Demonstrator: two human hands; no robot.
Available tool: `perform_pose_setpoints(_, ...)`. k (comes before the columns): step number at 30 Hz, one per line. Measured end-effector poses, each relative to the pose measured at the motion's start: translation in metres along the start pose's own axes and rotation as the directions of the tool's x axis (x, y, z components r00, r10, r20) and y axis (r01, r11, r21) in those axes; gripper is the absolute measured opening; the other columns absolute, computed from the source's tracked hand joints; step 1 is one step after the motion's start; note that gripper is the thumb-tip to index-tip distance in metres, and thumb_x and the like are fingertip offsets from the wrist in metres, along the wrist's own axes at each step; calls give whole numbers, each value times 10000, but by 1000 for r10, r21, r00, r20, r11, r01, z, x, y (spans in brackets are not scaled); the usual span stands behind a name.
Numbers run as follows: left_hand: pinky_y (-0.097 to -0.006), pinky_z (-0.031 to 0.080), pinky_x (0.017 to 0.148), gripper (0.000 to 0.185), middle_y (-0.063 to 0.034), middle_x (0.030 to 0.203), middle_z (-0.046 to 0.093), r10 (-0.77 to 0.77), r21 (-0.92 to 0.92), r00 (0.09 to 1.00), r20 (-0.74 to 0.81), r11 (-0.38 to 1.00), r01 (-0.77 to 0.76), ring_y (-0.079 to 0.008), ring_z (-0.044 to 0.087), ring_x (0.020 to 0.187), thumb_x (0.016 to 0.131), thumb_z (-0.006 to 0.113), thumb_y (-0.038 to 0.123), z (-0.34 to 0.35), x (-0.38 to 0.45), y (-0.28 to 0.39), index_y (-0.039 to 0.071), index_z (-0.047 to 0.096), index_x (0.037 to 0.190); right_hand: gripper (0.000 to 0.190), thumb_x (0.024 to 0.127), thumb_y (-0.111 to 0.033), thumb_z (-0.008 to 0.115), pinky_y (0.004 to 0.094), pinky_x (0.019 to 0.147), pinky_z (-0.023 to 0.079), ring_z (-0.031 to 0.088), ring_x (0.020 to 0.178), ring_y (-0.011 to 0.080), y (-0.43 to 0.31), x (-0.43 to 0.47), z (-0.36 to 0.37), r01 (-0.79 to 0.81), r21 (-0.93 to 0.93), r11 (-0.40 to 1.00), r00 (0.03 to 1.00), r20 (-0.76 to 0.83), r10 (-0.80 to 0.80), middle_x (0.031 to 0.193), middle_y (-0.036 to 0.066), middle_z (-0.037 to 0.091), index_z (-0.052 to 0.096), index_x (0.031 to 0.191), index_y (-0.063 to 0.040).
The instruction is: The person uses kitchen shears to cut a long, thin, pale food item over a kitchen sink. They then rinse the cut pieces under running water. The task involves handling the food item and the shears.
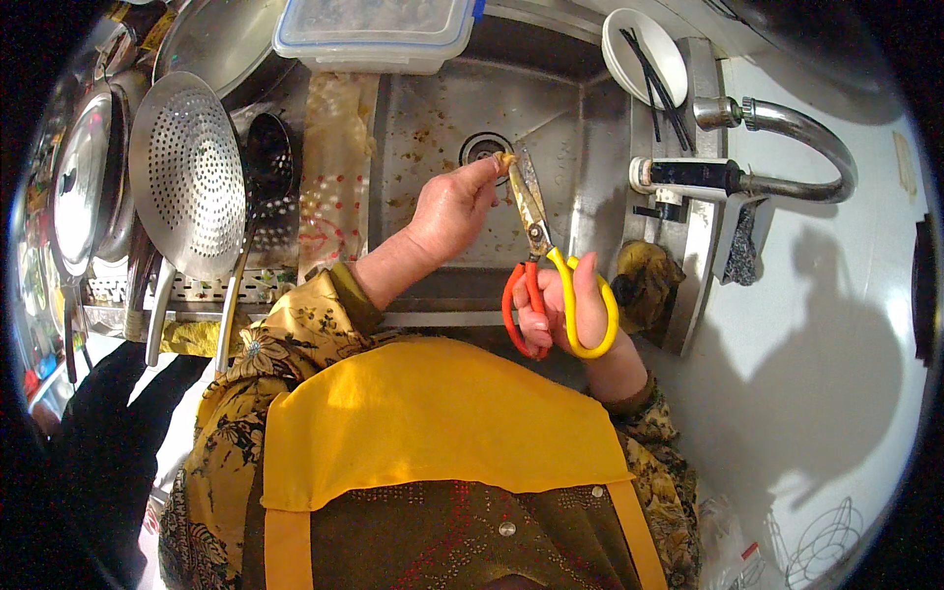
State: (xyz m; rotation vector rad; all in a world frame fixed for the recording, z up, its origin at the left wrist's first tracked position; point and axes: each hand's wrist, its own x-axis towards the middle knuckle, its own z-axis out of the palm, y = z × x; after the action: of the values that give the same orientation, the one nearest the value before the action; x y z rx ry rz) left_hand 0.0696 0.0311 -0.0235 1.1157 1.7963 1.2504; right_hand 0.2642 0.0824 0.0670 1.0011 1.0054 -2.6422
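Note:
My right hand (pixel 546 310) grips a pair of scissors (pixel 536 234) by its handle loops, one red and one yellow. The blades are stained and stand slightly apart, pointing away from me over the steel sink (pixel 472 228). My left hand (pixel 457 203) pinches a small yellowish piece (pixel 505 158) beside the blade tips. What the piece is, and whether a blade touches it, I cannot tell. Beneath the fingertips lies the sink drain (pixel 485 146), partly covered by the hand. Brownish bits (pixel 422 136) are scattered over the sink floor.
A lidded plastic container (pixel 376 26) stands at the sink's far edge. White bowls (pixel 640 55) with black chopsticks (pixel 653 88) sit near the curved faucet (pixel 811 184). At left are a perforated skimmer (pixel 188 177), a large metal pan (pixel 214 48) and a lidded pot (pixel 82 184). A dirty cloth-like item (pixel 645 280) lies right.

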Motion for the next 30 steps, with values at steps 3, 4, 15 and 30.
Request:
perform_pose_setpoints(3, -290, 512, 593, 202, -96, 762, 651, -7, -16, 999, 43, 1000, 8, -142, 643, 668, 948, 486, 59, 3, -5, 0, 27, 581, 1124, 921, 759, -875, 159, 269, 441, 366, 425, 455, 140, 0, 6, 4, 6, 42, 999, 996, -90, -2, 593, 17, 452, 502, 883, -29)
perform_pose_setpoints(4, -287, 513, 588, 206, -93, 767, 655, -30, -35, 997, 71, 999, 32, -133, 636, 659, 951, 482, 63, 4, -6, -1, 24, 579, 1129, 923, 756, -877, 160, 267, 440, 365, 428, 452, 140, 0, 9, 2, 10, 17, 1000, 995, -98, -8, 586, 16, 448, 500, 883, -29)
perform_pose_setpoints(15, -303, 512, 554, 295, -102, 1002, 681, -386, -353, 837, 388, 777, 522, -161, 657, 662, 984, 442, 196, 8, -12, 0, 43, 537, 1219, 758, 853, -776, 272, 275, 346, 348, 395, 339, 137, -8, 28, -33, 83, -113, 990, 960, -259, -110, 461, 16, 394, 480, 781, -50)
perform_pose_setpoints(30, -313, 496, 532, 345, -121, 1104, 596, -590, -561, 673, 447, 401, 724, -200, 653, 755, 985, 484, 291, 15, 39, -12, 68, 462, 1248, 725, 702, -692, 665, 454, 673, 522, 662, 772, 386, -76, 21, -129, -535, -840, 89, 567, -435, -700, 791, 207, 662, 595, 909, -1)
